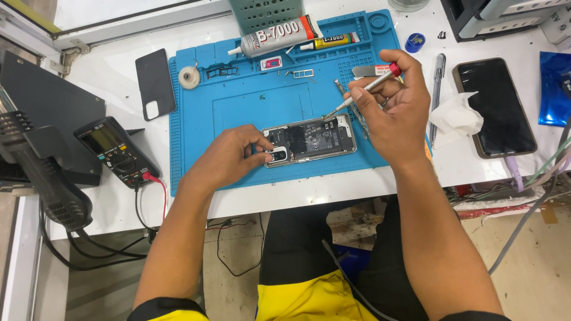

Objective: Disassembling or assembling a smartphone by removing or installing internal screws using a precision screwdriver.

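Observation:
An opened smartphone [315, 138] lies back-up on a blue repair mat [238, 107], its inner boards and camera block exposed. My left hand [229, 157] rests on the phone's left end and pins it down by the camera corner. My right hand [392, 104] grips a thin screwdriver [363, 90] with a red cap. The screwdriver's tip points down at the phone's upper right edge. Metal tweezers [351, 104] lie on the mat just under my right hand.
Two glue tubes [279, 37], a tape roll [189, 77] and a SIM tray [302, 73] sit on the mat's far side. A black back cover [154, 83] and a multimeter [116, 151] lie left. A second phone [496, 107], tissue [455, 116] and pen [438, 77] lie right.

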